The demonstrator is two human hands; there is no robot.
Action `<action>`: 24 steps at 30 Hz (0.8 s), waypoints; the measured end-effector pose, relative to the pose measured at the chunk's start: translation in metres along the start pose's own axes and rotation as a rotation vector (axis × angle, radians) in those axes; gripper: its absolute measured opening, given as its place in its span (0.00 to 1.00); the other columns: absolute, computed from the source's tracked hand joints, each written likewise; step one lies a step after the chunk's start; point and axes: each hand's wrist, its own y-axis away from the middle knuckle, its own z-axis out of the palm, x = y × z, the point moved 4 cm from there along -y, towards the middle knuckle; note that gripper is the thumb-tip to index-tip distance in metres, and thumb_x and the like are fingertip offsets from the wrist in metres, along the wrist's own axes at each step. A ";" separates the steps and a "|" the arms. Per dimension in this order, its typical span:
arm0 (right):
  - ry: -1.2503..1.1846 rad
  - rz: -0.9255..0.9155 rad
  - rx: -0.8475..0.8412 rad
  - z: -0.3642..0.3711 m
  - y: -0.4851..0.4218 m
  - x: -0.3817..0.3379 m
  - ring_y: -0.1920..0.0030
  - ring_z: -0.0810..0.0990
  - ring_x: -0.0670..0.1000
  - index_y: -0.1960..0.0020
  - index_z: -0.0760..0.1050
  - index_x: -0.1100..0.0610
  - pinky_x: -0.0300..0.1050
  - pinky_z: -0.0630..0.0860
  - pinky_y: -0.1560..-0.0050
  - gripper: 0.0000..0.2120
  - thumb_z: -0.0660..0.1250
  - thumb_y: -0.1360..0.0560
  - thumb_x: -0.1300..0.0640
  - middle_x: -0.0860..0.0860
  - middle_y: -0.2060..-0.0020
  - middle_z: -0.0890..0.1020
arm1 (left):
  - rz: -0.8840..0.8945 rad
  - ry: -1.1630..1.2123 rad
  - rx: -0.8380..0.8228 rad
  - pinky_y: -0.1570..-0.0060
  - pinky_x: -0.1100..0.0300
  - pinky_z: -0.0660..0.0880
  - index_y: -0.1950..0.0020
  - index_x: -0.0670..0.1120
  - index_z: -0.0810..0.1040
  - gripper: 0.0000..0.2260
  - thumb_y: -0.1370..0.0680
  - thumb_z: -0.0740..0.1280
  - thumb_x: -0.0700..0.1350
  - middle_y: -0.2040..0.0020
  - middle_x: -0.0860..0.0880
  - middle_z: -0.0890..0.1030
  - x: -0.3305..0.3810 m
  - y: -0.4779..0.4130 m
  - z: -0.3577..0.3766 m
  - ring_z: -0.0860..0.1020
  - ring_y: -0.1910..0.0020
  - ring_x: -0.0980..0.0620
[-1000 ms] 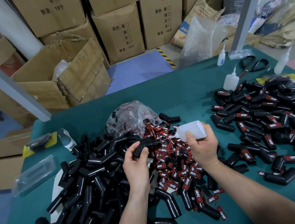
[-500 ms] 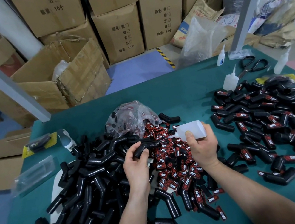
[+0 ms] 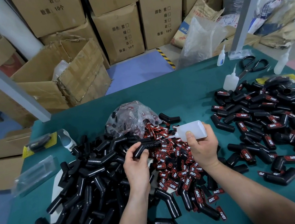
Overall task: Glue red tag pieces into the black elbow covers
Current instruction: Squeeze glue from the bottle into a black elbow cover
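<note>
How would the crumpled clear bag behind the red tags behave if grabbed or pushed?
The clear bag looks floppy: thin, creased film slumped over its contents. Probably light and shapeless. Its mouth seems open toward the red tags, so lifting may spill more.

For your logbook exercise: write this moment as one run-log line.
left hand holds black elbow cover | right hand holds white plastic glue bottle | nozzle at cover
</note>
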 end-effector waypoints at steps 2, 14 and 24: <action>-0.012 0.004 -0.002 0.000 0.000 0.000 0.62 0.78 0.36 0.46 0.72 0.31 0.28 0.72 0.65 0.13 0.68 0.27 0.46 0.33 0.57 0.79 | -0.011 0.007 -0.004 0.44 0.51 0.82 0.45 0.55 0.85 0.15 0.21 0.72 0.35 0.51 0.52 0.88 0.000 0.000 0.000 0.85 0.51 0.52; -0.128 0.113 0.034 -0.002 0.000 0.005 0.63 0.78 0.39 0.53 0.74 0.46 0.34 0.75 0.64 0.09 0.70 0.30 0.45 0.43 0.63 0.79 | 0.015 -0.004 -0.029 0.54 0.66 0.80 0.43 0.54 0.84 0.15 0.21 0.72 0.34 0.49 0.54 0.87 0.002 0.001 0.000 0.86 0.51 0.55; 0.161 0.304 -0.401 0.001 -0.038 0.017 0.56 0.79 0.38 0.44 0.76 0.41 0.30 0.74 0.54 0.18 0.75 0.28 0.59 0.39 0.52 0.82 | 0.025 -0.029 -0.022 0.54 0.67 0.80 0.45 0.56 0.84 0.15 0.22 0.73 0.35 0.50 0.55 0.87 0.001 -0.001 0.000 0.86 0.52 0.57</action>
